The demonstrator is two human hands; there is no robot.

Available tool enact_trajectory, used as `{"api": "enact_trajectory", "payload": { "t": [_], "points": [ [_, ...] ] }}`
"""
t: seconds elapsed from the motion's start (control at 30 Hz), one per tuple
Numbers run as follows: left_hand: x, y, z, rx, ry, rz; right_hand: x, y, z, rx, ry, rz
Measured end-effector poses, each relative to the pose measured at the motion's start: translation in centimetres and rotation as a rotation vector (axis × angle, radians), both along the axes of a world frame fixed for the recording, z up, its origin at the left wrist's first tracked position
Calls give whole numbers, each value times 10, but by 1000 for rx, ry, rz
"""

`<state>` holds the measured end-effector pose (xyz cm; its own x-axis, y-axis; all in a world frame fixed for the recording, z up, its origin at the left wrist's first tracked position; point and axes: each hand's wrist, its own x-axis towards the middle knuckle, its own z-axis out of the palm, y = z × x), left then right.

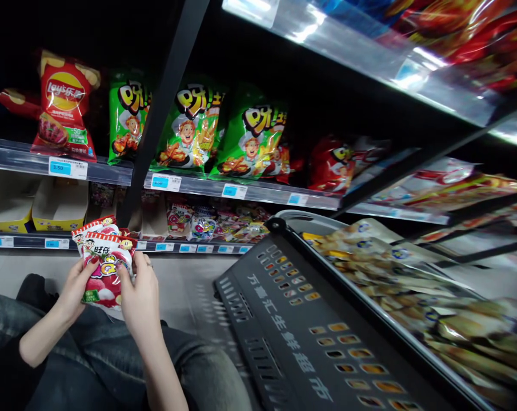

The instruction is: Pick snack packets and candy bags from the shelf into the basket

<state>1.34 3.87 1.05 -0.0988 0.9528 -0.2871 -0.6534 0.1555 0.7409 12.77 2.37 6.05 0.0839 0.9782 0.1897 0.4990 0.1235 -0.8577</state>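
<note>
Low at the left, my left hand [75, 288] and my right hand [140, 291] grip a small stack of red and white gummy candy bags [106, 271] from either side. Both thumbs press on the front bag, which shows lychee-like fruit and a cartoon child. At least one more bag shows behind it; the exact number is hidden. The fingers under the stack are mostly out of sight. Behind the bags is the bottom shelf, with yellow-edged open boxes [59, 211] and more small candy bags [202, 224].
A dark grey shopping basket [279, 319] full of packaged snacks [412, 285] stands at the right. Green chip bags [252, 137] and a red Lay's bag [65, 108] stand on the middle shelf. A black post [164, 85] crosses the shelves. My bent legs [198, 365] are below.
</note>
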Motion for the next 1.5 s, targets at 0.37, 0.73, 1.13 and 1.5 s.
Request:
{"api": "enact_trajectory", "payload": {
  "t": [0.37, 0.73, 1.13, 1.5],
  "points": [
    [-17, 4, 20, 29, 43, -89, 50, 17, -7, -99, 1181, 360],
    [-15, 4, 14, -33, -78, -45, 43, 17, -20, -121, 1899, 844],
    [-17, 3, 8, -268, -330, -193, 64, 17, 4, -365, 2014, 514],
    [-19, -2, 7, -183, -467, -183, 64, 19, -8, -132, 1510, 1072]
  ]
}}
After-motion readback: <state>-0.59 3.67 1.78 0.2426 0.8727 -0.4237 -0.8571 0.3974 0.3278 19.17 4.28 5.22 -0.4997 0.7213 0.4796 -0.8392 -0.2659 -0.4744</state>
